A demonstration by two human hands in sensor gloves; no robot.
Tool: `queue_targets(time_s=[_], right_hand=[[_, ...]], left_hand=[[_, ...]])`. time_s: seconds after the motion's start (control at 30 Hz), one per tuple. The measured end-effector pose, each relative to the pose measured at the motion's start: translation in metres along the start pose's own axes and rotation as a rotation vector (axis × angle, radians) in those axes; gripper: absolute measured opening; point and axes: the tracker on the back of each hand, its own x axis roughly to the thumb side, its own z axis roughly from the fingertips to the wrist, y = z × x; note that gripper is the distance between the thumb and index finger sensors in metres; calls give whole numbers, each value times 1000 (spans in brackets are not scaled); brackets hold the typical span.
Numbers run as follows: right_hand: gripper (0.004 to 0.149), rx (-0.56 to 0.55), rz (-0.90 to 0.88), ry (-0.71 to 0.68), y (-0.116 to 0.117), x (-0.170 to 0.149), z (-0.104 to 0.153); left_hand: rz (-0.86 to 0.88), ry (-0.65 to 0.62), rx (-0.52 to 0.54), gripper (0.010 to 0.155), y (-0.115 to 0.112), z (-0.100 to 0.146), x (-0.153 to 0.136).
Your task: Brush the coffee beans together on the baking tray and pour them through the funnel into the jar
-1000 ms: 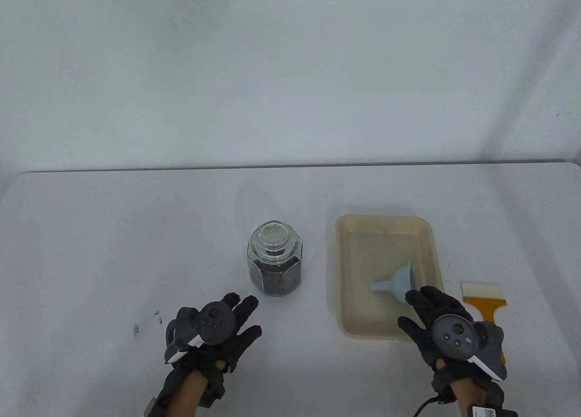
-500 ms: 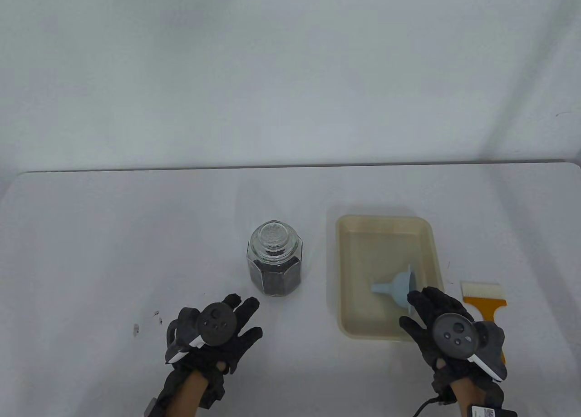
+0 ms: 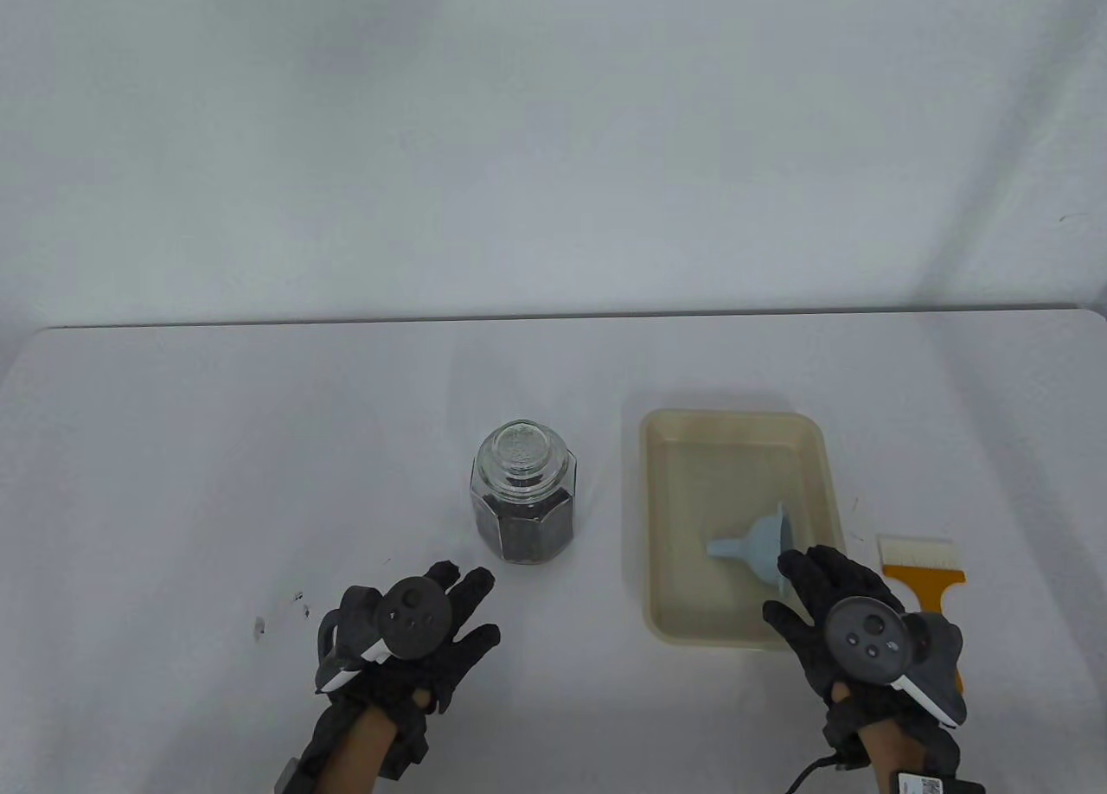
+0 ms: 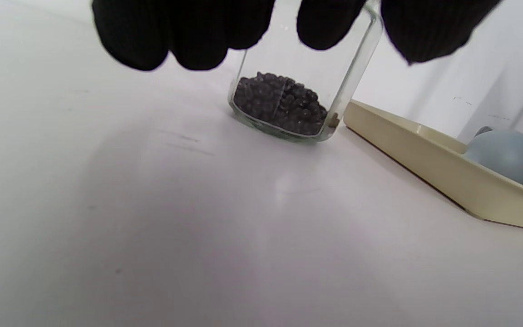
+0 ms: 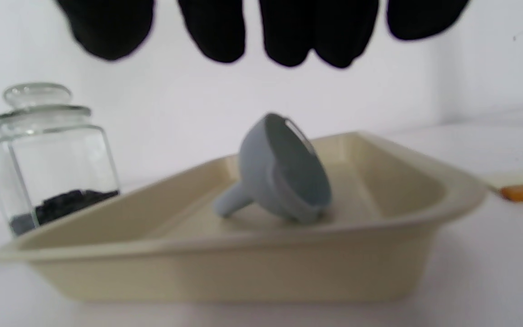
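Note:
A glass jar point(image 3: 522, 504) with its glass lid on stands mid-table, dark coffee beans point(image 4: 282, 103) filling its lower part. To its right lies a cream baking tray point(image 3: 666, 517) with a pale blue funnel point(image 3: 761, 539) on its side inside; no beans show in the tray. An orange-handled brush point(image 3: 918, 562) with white bristles lies right of the tray. My left hand point(image 3: 432, 630) hovers open just in front of the jar, holding nothing. My right hand point(image 3: 822, 595) is spread open over the tray's near right corner, fingertips point(image 5: 216, 32) close to the funnel, apart from it.
A few dark specks point(image 3: 277, 612) lie on the white table left of my left hand. The table's far edge point(image 3: 553, 320) meets a plain white wall. A cable point(image 3: 809, 770) trails from my right wrist.

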Motion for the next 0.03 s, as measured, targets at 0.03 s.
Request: queue_targets(time_s=[0.03], right_hand=[[62, 0, 0, 0, 0, 0, 0]], left_hand=[[0, 0, -1, 69, 0, 0, 0]])
